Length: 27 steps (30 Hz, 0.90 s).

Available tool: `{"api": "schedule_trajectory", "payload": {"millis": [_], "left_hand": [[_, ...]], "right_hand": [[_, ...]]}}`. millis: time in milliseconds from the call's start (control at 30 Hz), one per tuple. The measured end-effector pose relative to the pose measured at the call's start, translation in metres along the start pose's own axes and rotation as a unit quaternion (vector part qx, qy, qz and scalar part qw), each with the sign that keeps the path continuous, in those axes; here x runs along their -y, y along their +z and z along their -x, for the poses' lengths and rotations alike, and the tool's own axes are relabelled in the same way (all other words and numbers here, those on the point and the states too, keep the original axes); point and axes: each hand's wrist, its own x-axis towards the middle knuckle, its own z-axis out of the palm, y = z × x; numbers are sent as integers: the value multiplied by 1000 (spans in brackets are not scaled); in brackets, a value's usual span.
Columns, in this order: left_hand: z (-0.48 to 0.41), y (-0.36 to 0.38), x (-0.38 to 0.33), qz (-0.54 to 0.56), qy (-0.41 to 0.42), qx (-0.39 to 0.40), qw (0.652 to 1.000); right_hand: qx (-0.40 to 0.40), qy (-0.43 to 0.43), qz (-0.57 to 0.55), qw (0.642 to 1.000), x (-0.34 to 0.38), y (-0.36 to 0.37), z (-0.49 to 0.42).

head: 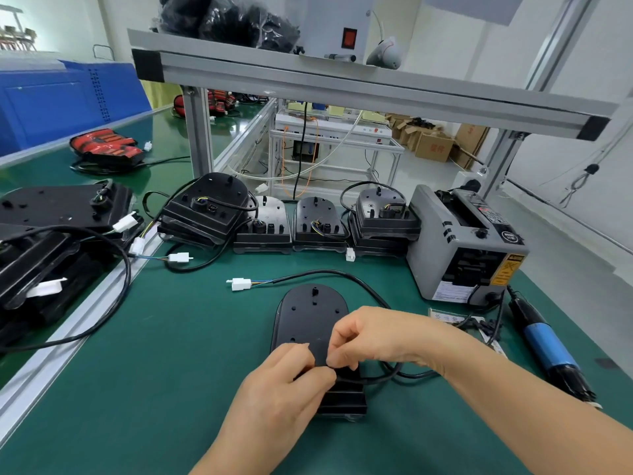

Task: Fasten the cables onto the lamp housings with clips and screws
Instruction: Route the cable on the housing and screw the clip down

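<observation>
housing (310, 320): flat on mat (171, 354), centre front, rounded end away, near end under both hands. cable (342, 273): out from under the hands, looped right, then arced behind the housing to a white plug (238, 283).

left hand (274, 402): fingers curled, thumb and forefinger pinched together at the housing's near end. right hand (371, 337): fingers curled, tips pinched at the same spot. held item too covered to name for certain; probably a clip on the cable.

hazards (judged):
- clip seated askew, from working blind under the fingertips. check seating before driving a screw.
- cable crushed or kinked under the clip, from the tight loop at right. keep slack.
- housing sliding on the mat under a sideways push. steady first.
- plug dragged and snagged on the back row of housings (318, 221), from a tug on the cable.
- clip shifting during the reach for the screwdriver (548, 342), well apart at right near the tape dispenser (469, 245). keep left hand on the clip.
</observation>
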Motion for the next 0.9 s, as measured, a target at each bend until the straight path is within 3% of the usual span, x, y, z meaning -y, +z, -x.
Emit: {"api": "schedule_trajectory", "payload": {"millis": [133,300,467,567,700,900], "left_hand": [[-2,0,0,-1,2,-7,1000],[-2,-1,-1,-15,0,-6,1000],[-2,-2,-4,-14,-4,7,1000],[-3,-5,-6,-6,-11,8,1000],[-5,-7,-8,-6,-12,17,1000],[-5,-8,-9,-4,-14,30,999]], "right_hand": [[-57,10,-25,998,-6,-12,18],[-191,66,-83,976,-43,-58,67],[-267,198,7,943,-102,-90,89],[-271,300,134,905,-134,-97,85],[-267,448,267,810,-164,-94,90],[-223,488,208,818,-190,-90,91]]}}
